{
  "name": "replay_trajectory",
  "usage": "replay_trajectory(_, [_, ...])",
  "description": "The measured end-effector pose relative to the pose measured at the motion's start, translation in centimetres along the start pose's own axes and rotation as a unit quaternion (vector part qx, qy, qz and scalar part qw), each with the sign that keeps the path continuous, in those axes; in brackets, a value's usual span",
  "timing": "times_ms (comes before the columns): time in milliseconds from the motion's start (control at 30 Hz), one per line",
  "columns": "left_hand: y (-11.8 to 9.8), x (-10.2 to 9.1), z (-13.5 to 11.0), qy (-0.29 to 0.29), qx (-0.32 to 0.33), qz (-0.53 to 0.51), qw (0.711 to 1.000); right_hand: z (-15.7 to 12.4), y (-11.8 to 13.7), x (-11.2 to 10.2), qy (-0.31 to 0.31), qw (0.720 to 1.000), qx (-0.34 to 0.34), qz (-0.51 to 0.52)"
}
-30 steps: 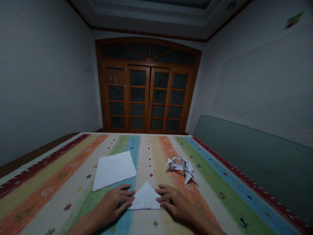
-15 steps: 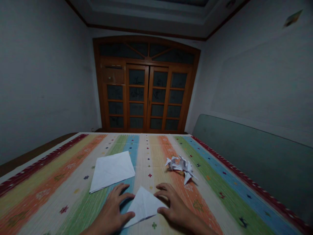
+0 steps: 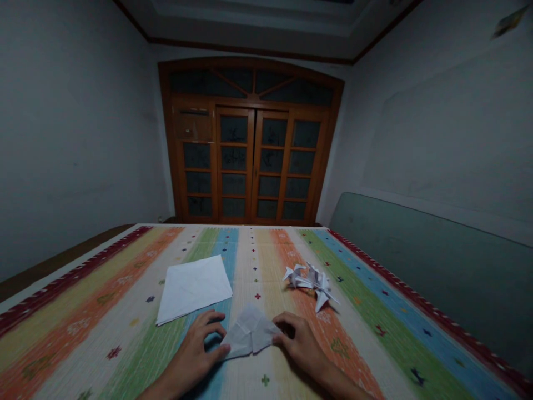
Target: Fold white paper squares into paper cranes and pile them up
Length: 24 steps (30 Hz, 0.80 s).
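Observation:
A folded piece of white paper [image 3: 250,330], roughly triangular with a slit at the middle of its near edge, is held between my two hands just above the tablecloth. My left hand [image 3: 204,341] has its thumb and curled index finger at the paper's left corner. At the right corner, my right hand [image 3: 297,339] pinches the paper between thumb and fingers. Beyond my left hand lies a stack of square white paper sheets [image 3: 195,289]. Several folded paper cranes [image 3: 311,282] sit in a cluster beyond my right hand.
A striped, patterned tablecloth [image 3: 137,311] covers the table. Along the right side stands a pale green panel [image 3: 408,255], close to the table edge. Wooden doors with glass panes [image 3: 254,161] are beyond the table's far end.
The paper has been turned and tilted, so a different folded face with a centre slit now shows. My right hand has closed on its right corner.

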<state>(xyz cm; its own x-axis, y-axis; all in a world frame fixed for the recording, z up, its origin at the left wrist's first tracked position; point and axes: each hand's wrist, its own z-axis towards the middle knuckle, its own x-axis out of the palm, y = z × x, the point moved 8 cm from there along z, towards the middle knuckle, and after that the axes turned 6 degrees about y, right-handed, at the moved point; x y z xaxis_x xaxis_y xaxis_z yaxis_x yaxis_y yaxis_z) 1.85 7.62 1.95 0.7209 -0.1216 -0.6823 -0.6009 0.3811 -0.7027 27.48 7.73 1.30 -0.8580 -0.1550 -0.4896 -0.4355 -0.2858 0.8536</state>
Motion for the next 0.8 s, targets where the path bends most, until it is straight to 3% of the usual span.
replay_trajectory(167, [-1.2, -0.9, 0.2, -0.021, 0.047, 0.005, 0.999, 0.1, 1.0, -0.8, -0.046, 0.998, -0.046, -0.026])
replay_trajectory(300, [-1.7, -1.4, 0.2, -0.034, 0.062, 0.022, 0.997, 0.0, 1.4, -0.8, -0.043, 0.995, -0.053, -0.07])
replay_trajectory(567, [-0.6, -1.3, 0.6, -0.031, 0.014, 0.056, 0.998, 0.1, 1.0, -0.5, -0.03, 0.99, -0.053, -0.13])
replay_trajectory(800, [-1.4, -2.1, 0.4, -0.055, 0.027, 0.051, 0.997, 0.1, 1.4, -0.8, -0.027, 0.991, -0.087, -0.098])
